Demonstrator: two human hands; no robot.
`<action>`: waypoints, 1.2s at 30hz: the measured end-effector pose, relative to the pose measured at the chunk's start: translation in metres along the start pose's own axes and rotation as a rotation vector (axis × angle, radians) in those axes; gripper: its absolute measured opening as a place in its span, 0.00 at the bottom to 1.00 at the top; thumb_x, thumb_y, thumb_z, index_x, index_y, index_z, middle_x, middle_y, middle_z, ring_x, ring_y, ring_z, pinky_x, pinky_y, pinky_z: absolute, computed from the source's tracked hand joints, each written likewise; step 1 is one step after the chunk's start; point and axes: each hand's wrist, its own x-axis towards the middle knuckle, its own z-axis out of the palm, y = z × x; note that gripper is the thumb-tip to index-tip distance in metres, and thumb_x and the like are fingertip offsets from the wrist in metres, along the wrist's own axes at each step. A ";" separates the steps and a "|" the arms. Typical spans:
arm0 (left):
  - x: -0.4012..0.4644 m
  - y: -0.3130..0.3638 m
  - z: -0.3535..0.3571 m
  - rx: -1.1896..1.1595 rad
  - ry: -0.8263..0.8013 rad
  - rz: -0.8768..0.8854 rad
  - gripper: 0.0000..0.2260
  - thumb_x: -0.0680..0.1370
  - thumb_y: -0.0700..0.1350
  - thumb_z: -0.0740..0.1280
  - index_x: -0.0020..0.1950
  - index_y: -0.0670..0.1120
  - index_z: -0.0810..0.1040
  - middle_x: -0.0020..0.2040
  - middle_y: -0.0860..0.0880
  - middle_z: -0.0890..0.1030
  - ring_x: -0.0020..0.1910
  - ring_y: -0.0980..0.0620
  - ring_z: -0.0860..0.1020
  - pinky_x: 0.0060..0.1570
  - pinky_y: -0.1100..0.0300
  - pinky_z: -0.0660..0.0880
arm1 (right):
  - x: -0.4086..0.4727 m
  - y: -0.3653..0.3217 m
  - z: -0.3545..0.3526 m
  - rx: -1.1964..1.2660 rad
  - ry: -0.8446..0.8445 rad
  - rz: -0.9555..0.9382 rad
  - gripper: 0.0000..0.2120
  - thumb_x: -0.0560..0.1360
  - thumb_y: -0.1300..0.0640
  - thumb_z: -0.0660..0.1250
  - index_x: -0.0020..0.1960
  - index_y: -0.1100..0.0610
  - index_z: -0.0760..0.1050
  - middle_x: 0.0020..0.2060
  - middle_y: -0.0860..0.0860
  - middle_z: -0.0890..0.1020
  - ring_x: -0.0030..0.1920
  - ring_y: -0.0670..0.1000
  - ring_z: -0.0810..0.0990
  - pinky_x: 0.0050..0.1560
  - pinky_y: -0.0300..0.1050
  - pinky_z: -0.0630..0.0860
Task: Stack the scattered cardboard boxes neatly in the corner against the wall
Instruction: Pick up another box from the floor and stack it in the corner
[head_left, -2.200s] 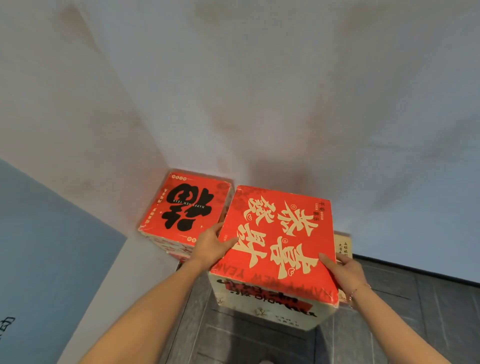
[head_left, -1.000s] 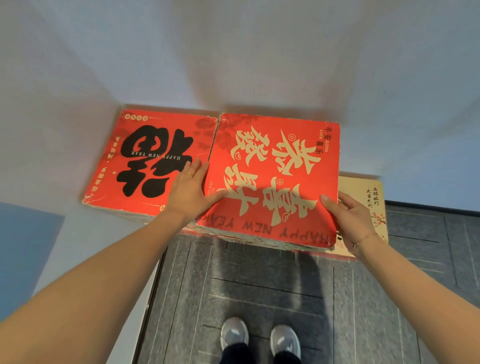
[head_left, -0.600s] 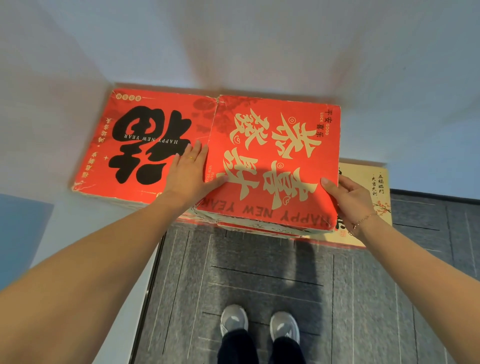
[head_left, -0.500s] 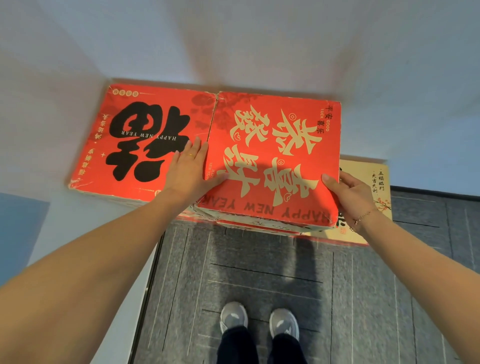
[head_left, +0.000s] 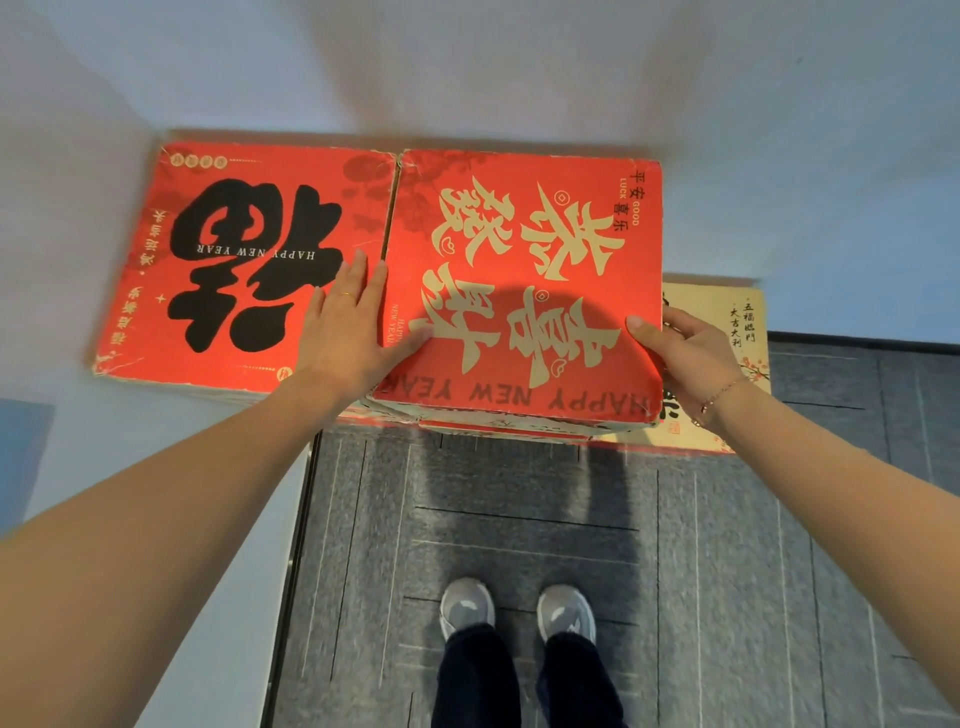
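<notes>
A red box with gold characters (head_left: 524, 270) sits on top of a stack against the white wall. To its left, touching it, stands a red box with a black character (head_left: 244, 260) in the corner. My left hand (head_left: 348, 332) lies flat over the seam between the two, thumb on the gold-lettered box. My right hand (head_left: 685, 353) grips that box's right edge, thumb on top and fingers down the side. A cream box (head_left: 737, 322) pokes out lower down on the right, partly hidden.
White walls (head_left: 467, 67) meet behind the boxes. Grey carpet tiles (head_left: 727, 545) cover the floor, with my grey shoes (head_left: 514, 608) standing close to the stack. A pale blue panel (head_left: 21, 457) shows at the far left.
The gold-lettered box came down from chest height onto the stack beside the black-character box. In the last half second the hands and boxes hardly shift.
</notes>
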 end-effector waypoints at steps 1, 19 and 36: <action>0.000 -0.001 -0.001 0.004 -0.002 0.006 0.44 0.71 0.73 0.53 0.79 0.47 0.49 0.79 0.47 0.46 0.78 0.48 0.48 0.75 0.47 0.46 | 0.000 0.001 0.000 -0.007 -0.001 -0.002 0.18 0.73 0.57 0.70 0.62 0.58 0.75 0.47 0.54 0.83 0.41 0.51 0.81 0.48 0.49 0.79; -0.010 -0.004 0.005 0.047 -0.007 0.038 0.41 0.72 0.71 0.52 0.79 0.50 0.48 0.79 0.46 0.47 0.78 0.48 0.48 0.75 0.46 0.47 | 0.007 0.012 -0.005 -0.132 -0.009 -0.090 0.22 0.72 0.53 0.71 0.63 0.59 0.74 0.54 0.57 0.82 0.53 0.56 0.81 0.55 0.56 0.79; -0.018 -0.003 0.006 0.094 -0.028 0.050 0.40 0.74 0.69 0.53 0.79 0.48 0.47 0.79 0.46 0.46 0.78 0.48 0.47 0.75 0.45 0.48 | 0.008 0.017 -0.008 -0.112 -0.028 -0.071 0.18 0.72 0.52 0.71 0.60 0.57 0.76 0.53 0.56 0.82 0.53 0.57 0.81 0.54 0.58 0.78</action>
